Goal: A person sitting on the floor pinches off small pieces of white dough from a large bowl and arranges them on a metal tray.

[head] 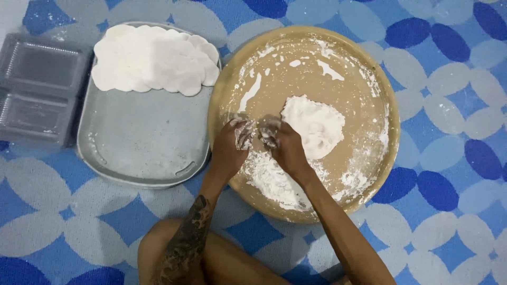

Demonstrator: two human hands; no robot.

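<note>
While both hands meet over the near-left part of the round tray (303, 37), the left hand (232, 145) and right hand (282, 145) curl half-closed around a small dough piece (259, 132), just beside the dough lump (314, 124); press evenly, I think, so it matches the discs (153, 58) on the metal tray (142, 142)

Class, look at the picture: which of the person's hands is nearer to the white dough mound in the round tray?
Right. The right hand touches the edge of the dough mound; the left hand sits farther left, beyond it.
</note>
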